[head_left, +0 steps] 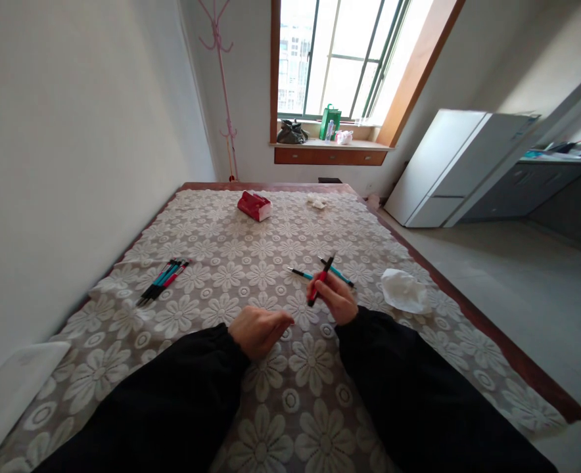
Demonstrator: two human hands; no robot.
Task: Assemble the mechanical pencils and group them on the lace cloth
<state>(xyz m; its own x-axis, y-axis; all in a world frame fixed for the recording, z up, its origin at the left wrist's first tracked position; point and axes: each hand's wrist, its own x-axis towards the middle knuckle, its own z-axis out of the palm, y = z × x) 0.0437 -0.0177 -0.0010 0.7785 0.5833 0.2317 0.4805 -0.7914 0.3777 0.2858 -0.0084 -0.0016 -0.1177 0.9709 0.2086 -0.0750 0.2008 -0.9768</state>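
My right hand (340,299) is closed around a red and black pen (321,284), which it holds tilted above the tablecloth, dark tip pointing up and away. Just beyond that hand, two blue and black pens (340,272) lie on the cloth, one partly hidden by my fingers. My left hand (258,330) is low over the cloth, back upward, fingers curled and pressed together; whether anything is inside them is hidden. Farther left lies a row of several pens (165,281), blue, red and black, side by side.
A floral lace tablecloth (265,274) covers the table. Crumpled white paper or plastic (405,291) lies at right. A red tissue pack (254,205) and a small whitish crumpled thing (317,202) are farther back. A wall borders the left side; a white fridge (451,167) stands beyond the right edge.
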